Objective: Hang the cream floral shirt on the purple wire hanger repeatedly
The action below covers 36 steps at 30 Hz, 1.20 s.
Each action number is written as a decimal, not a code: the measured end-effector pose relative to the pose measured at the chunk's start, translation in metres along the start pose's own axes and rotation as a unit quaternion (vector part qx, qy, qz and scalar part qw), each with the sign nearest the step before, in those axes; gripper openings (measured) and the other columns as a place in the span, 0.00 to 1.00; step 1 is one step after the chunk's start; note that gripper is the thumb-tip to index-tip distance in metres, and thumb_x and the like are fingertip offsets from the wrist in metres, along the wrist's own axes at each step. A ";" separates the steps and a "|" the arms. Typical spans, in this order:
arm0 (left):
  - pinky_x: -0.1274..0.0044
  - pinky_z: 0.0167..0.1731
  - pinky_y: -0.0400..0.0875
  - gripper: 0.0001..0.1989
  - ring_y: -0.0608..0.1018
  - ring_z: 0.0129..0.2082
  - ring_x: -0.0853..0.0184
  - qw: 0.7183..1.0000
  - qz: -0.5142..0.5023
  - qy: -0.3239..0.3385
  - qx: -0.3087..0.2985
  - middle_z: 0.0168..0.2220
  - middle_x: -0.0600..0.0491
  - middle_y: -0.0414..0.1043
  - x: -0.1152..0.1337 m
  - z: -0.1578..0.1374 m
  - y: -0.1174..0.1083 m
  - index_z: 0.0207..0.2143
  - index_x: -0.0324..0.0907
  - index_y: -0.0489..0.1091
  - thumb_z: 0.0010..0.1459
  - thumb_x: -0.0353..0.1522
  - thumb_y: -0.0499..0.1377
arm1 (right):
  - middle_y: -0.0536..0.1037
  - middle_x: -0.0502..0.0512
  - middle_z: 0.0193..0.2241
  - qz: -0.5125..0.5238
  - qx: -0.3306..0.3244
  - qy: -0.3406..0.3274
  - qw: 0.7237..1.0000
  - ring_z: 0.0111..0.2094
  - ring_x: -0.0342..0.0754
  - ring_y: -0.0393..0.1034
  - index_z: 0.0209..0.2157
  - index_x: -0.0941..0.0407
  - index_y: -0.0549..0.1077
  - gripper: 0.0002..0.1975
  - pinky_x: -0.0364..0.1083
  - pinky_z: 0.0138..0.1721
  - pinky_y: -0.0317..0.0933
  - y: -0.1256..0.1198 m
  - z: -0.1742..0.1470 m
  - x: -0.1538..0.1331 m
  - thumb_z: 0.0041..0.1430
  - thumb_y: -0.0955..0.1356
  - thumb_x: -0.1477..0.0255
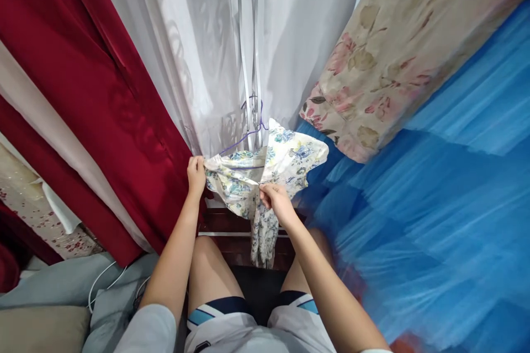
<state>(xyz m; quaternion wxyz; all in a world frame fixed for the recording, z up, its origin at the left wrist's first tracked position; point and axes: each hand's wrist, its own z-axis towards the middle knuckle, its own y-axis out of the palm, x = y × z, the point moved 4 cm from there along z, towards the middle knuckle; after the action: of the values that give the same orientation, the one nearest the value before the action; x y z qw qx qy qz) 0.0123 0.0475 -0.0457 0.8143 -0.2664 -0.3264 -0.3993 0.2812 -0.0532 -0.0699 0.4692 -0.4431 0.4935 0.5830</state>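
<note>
A white blouse with blue and yellow flowers [292,160] hangs in front of me, partly over a thin purple hanger [244,139]. The hanger's hook end sits against white straps [248,66] that hang down. My left hand [196,176] is closed on the blouse's left shoulder edge, near the hanger's end. With its fingers pinched, my right hand [275,198] grips the garment's front edge near the middle. The blouse's lower part dangles in folds between my knees. The right side of the hanger is hidden by cloth.
Sheer white curtains [199,38] hang behind. Dark red drapes [103,94] are on the left, a floral cloth [393,60] and blue tulle [434,220] on the right. Grey cushions [53,284] and a white cable [99,281] lie at lower left.
</note>
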 end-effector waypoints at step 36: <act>0.70 0.42 0.69 0.22 0.75 0.40 0.61 0.873 -0.222 -0.067 -0.428 0.36 0.49 0.74 0.121 -0.159 0.102 0.42 0.44 0.70 0.64 0.51 0.48 | 0.77 0.52 0.29 -0.026 -0.108 0.030 0.993 0.30 0.48 0.69 0.33 0.59 0.76 0.13 0.45 0.35 0.62 -0.048 -0.047 -0.005 0.56 0.71 0.62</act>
<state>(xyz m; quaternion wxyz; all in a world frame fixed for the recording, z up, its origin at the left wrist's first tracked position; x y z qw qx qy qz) 0.2040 -0.0657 -0.0760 0.4864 -0.5360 -0.2279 -0.6513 0.3321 -0.0972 -0.0784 0.4185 -0.5210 0.4298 0.6072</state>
